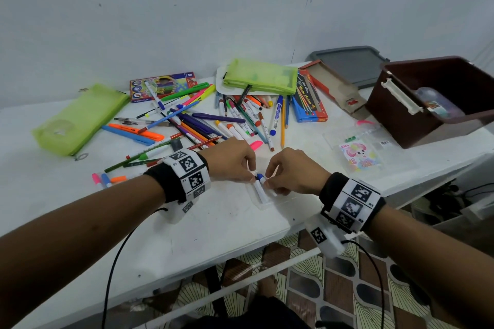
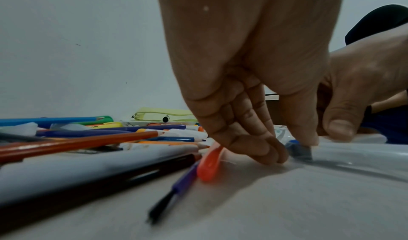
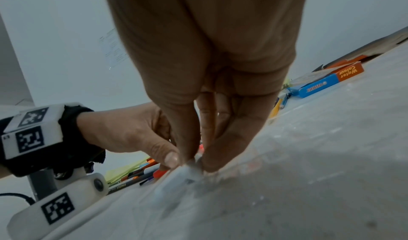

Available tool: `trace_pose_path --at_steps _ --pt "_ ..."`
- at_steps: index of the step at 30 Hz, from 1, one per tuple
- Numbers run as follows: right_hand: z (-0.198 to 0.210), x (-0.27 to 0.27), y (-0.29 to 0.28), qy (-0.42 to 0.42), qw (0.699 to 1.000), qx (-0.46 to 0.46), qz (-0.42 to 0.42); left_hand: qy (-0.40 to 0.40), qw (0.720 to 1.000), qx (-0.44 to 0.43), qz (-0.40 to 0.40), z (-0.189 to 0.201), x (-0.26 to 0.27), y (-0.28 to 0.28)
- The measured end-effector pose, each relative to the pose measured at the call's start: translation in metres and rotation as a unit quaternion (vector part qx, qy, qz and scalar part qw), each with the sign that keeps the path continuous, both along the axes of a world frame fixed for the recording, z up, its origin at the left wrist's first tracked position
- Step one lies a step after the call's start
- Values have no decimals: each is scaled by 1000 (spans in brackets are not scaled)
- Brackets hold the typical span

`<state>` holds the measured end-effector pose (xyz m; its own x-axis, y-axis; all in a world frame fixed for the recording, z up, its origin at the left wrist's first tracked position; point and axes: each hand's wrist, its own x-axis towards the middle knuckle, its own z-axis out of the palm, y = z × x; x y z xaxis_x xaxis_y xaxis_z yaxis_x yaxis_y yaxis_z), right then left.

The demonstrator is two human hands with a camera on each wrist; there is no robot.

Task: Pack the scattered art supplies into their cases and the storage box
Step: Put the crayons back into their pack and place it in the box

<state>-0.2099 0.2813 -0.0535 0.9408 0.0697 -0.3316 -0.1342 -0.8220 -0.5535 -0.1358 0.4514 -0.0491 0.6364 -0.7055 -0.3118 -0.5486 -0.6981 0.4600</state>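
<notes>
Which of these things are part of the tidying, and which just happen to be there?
Part of it: blue-capped marker that both hands pinch, left hand, right hand, clear case, green pouches, brown storage box.
Lying about: grey lid, black cable.

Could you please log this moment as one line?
left hand: holds clear pouch | right hand: pinches blue-capped marker | step: inserting

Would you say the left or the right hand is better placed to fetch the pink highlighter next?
Left, probably: the pink highlighter lies just beyond the left hand, while the right hand sits farther off, pinching the blue-capped marker.
</notes>
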Motion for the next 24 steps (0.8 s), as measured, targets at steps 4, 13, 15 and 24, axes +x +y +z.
trace_pose_path --at_steps 4,13,15,24 --pt "-2 -1 6 11 1000 21 -10 18 1000 -5 18 0 -1 -1" --pt "-3 3 9 12 1000 4 -6 42 998 -11 46 -2 -2 -1" --pt "-3 3 8 8 1000 1 -5 45 998 -8 49 -1 -2 -2" --pt "-2 2 3 28 998 53 -12 30 999 5 44 2 -3 -5"
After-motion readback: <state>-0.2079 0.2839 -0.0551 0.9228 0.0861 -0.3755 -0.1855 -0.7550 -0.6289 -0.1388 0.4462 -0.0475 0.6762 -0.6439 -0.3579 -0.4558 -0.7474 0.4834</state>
